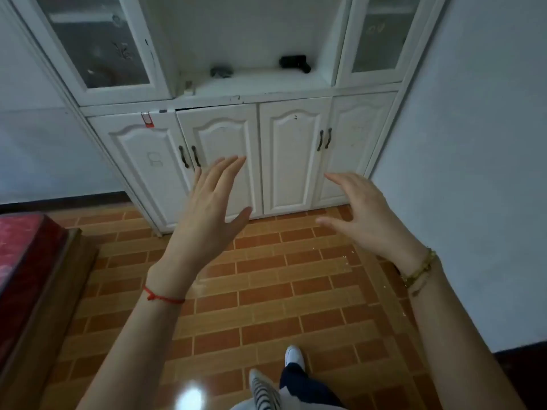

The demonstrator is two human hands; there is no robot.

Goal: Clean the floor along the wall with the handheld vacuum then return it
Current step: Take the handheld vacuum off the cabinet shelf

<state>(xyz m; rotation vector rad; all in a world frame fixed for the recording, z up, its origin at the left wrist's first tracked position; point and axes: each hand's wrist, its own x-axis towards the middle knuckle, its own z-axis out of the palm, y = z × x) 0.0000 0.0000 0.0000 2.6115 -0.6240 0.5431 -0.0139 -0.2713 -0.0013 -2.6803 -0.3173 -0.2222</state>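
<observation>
Both hands were open and empty, the left hand (207, 202) and right hand (364, 214) raised mid-frame. The black handheld vacuum (295, 63) lay on the cabinet shelf (260, 81) at upper centre; it looked rigid, light, best gripped by its handle.

Left hand (207, 208) and right hand (367, 214) outstretched, fingers spread, empty.

A white cabinet (293, 161) is set against the far wall, with four lower doors and dark handles (189, 156). Glass doors (97, 42) are seen at upper left and upper right. A small grey object (220, 71) is placed on its open shelf. A red sticker (147, 119) is fixed above the far-left door. A red-topped piece of furniture (20, 253) is seen at near left.
</observation>
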